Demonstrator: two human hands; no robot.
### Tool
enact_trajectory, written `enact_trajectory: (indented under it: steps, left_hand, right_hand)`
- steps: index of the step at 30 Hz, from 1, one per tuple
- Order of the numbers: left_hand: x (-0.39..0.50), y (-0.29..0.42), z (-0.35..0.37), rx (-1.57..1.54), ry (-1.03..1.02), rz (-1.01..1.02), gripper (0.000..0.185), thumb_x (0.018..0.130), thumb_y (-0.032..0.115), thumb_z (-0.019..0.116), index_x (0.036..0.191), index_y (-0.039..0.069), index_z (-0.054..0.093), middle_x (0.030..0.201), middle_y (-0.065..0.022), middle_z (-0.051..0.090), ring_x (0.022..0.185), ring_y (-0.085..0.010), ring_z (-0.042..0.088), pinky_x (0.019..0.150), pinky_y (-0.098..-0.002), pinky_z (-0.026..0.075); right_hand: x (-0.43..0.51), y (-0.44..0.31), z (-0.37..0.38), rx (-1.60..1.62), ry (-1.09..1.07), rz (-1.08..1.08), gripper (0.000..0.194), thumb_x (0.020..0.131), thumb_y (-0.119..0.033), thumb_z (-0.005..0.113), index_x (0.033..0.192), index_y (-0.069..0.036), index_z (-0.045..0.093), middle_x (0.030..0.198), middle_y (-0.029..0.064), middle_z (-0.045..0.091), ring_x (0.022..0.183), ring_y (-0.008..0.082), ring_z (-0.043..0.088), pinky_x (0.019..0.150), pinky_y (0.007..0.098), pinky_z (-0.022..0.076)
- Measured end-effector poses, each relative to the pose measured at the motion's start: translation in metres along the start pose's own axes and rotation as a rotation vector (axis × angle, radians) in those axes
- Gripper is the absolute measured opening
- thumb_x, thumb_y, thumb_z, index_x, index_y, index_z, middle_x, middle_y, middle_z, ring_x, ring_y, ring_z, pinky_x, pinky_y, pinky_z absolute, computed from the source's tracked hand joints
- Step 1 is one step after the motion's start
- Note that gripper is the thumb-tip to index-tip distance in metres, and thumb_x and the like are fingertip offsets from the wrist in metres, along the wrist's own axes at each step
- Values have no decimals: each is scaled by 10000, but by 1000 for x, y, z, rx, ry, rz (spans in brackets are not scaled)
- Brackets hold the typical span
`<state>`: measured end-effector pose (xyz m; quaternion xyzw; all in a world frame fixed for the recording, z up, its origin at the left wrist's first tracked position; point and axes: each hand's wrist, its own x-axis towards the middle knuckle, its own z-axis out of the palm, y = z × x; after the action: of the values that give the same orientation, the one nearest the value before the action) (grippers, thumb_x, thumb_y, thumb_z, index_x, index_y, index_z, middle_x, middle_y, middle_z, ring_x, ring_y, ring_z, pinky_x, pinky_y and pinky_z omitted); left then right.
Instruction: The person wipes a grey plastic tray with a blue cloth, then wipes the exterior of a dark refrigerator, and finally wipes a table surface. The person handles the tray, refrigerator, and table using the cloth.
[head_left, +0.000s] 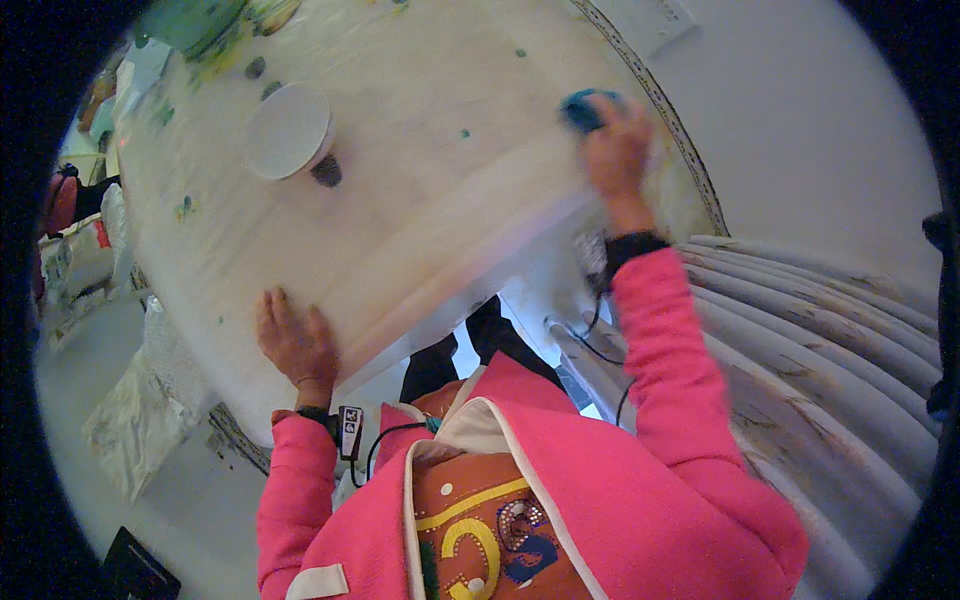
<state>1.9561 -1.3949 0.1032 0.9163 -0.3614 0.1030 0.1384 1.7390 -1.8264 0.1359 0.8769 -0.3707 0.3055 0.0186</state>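
My right hand (619, 146) is closed around a dark teal cloth or sponge (589, 110), pressed on the covered table near its right edge; both look blurred. My left hand (298, 341) lies palm down with fingers apart on the table (420, 202), close to the near left edge, holding nothing. The tabletop has a pale, translucent cover with dark and green marks. A round white dish or lid (289, 131) rests at the upper left, between my hands and the far side, touching neither hand.
A green translucent container (191, 22) stands at the far left of the table. Long draped curtains (817, 322) hang at the right. Crumpled plastic (146, 412) lies left of the table. A black cable (600, 352) runs below my right forearm. A dark object (139, 566) is at lower left.
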Motion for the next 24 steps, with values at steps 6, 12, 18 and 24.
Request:
enact_trajectory:
  steps: [6, 12, 18, 24]
  left_hand:
    - [3, 1, -1, 16, -8, -24, 584, 844, 304, 604, 1357, 61, 464, 1418, -181, 429, 1317, -348, 383, 1088, -491, 266]
    - [6, 0, 6, 12, -8, -42, 585, 846, 334, 609, 1354, 79, 473, 1432, -180, 414, 1340, -342, 360, 1093, -524, 230]
    - [9, -9, -2, -397, -78, 23, 533, 848, 244, 607, 1336, 66, 487, 1433, -196, 407, 1357, -355, 337, 1100, -536, 217]
    - [5, -152, -35, -457, 99, -102, 540, 880, 221, 582, 1355, 10, 436, 1418, -234, 389, 1332, -387, 346, 1117, -485, 241]
  right_hand:
    - [-85, -199, -9, 663, -240, -547, 176, 779, -149, 605, 940, -162, 674, 1044, 135, 625, 1027, 322, 593, 889, 433, 499]
    - [12, -75, 26, 158, -113, -56, 292, 741, -113, 646, 1021, -182, 693, 1002, 169, 658, 984, 401, 567, 882, 467, 443]
    - [-19, -133, 47, 77, -17, -17, 433, 680, -22, 555, 1063, -179, 680, 948, 188, 637, 909, 386, 564, 863, 495, 430]
    - [-173, -433, 12, 735, -385, -555, 209, 769, -108, 599, 965, -142, 662, 1079, 184, 613, 1081, 359, 559, 953, 454, 447]
